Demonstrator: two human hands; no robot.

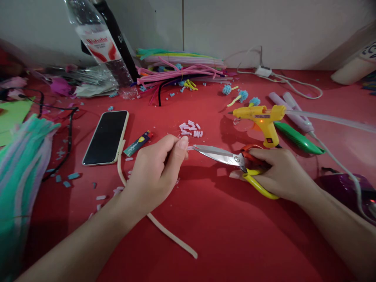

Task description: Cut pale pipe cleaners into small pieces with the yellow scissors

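Observation:
My left hand (160,168) is closed in a pinch, thumb on top. From its fingertips pokes a short pale pink end of a pipe cleaner (190,148); the rest of it is hidden in the hand. Scissors (219,154) with one red-orange and one yellow handle are in my right hand (274,170), fingers through the loops. Their blade tips meet the pink end, nearly closed. Just beyond lies a small pile of cut pink pieces (190,128). A long cream pipe cleaner (173,237) runs beneath my left wrist; whether it joins the pinched end, I cannot tell.
A yellow glue gun (258,117) stands at right, near a green-handled tool (299,138). At left are a phone (106,137), a lighter (138,143) and a green-lilac pipe cleaner bundle (26,172). A bottle (102,47) and pink pipe cleaners (179,74) sit behind.

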